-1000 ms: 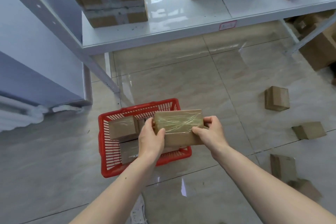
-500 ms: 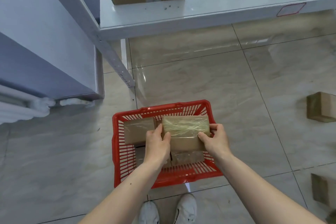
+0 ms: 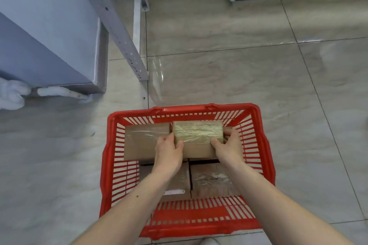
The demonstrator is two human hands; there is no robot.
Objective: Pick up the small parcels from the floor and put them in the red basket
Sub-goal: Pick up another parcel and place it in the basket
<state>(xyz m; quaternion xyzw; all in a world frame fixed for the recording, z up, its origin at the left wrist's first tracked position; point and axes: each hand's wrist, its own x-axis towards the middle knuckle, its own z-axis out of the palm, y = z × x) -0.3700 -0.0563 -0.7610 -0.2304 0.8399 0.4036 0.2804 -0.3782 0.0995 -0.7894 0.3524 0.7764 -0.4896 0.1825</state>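
- Cardboard wrapped in clear tape: the small parcel (image 3: pixel 197 135) is now down inside the red basket (image 3: pixel 264 145), where a second ago it was held above the rim, off toward the basket's right side.
- Both hands grip it by its ends: the left hand (image 3: pixel 169 151) curls round the left end with the thumb on the top face, and the right hand (image 3: pixel 227 147) curls round the right end.
- It sits at the far side of the basket, just beside a larger parcel (image 3: pixel 143 143) on its left and above two more parcels (image 3: pixel 213 181) lying nearer the person.
- Whether it already rests on what lies under it, I cannot tell.
- As I judge it, this parcel is nearly placed; only the letting go remains.
- Loose parcels seen on the floor (image 3: pixel 239 69) earlier are out of view now, so more fetching likely follows.
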